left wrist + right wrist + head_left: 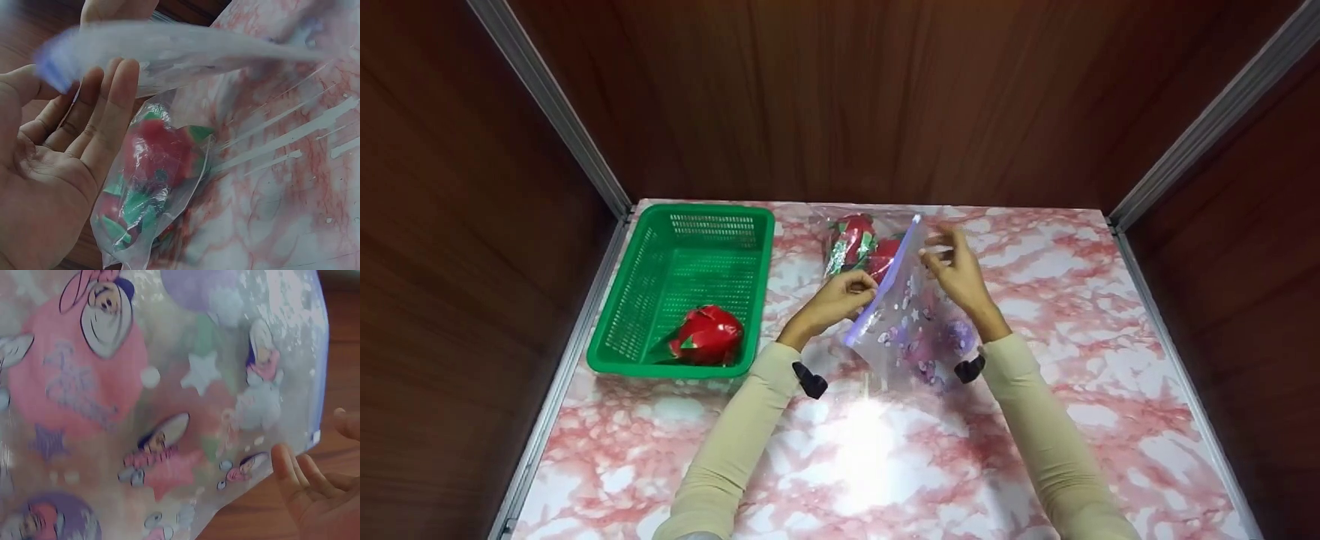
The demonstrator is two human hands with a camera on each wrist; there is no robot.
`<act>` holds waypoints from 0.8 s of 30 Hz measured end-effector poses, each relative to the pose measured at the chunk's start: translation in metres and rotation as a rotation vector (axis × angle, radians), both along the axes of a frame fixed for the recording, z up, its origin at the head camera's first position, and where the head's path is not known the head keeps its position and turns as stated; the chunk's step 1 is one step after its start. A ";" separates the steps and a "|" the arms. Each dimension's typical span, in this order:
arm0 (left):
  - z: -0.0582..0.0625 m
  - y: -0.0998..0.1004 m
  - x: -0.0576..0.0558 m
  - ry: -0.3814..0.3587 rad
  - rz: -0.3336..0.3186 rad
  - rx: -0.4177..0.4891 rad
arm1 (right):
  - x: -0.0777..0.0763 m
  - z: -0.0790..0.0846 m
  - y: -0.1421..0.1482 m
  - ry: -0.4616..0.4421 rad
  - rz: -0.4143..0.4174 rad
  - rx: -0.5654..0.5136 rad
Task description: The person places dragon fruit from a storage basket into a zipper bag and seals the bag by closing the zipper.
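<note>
A printed zip bag (911,322) with a purple zip edge (885,285) stands slanted between the hands. My left hand (836,300) pinches that zip edge between thumb and fingers, also seen in the left wrist view. My right hand (960,277) is beside the bag's far upper corner, its fingers apart. In the right wrist view its fingertips (281,458) come right up to the bag's side, near the white zip slider (315,436). Just beyond, red dragon fruits (154,154) with green scales lie in a clear plastic bag (180,208).
On the left a green perforated basket (769,285) holds one dragon fruit (709,335) in its near end. The table (810,465) has a red-and-white marbled top. Brown wood panels (840,105) with metal edge rails close off the back and sides.
</note>
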State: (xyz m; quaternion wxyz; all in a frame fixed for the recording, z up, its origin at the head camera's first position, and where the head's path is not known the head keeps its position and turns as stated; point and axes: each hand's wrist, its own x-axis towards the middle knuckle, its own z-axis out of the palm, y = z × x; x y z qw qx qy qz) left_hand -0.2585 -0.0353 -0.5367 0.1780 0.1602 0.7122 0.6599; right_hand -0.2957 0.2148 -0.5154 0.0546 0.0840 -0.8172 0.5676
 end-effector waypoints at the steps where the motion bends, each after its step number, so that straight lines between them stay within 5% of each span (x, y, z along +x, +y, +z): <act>1: -0.001 0.000 0.000 0.000 -0.001 -0.005 | 0.003 -0.001 -0.003 0.001 0.005 0.020; 11: -0.004 0.004 0.002 -0.003 -0.003 -0.003 | 0.030 -0.005 -0.035 -0.109 0.026 0.120; 24: -0.004 0.005 0.005 -0.012 -0.010 0.025 | 0.039 -0.007 -0.055 -0.158 0.059 0.030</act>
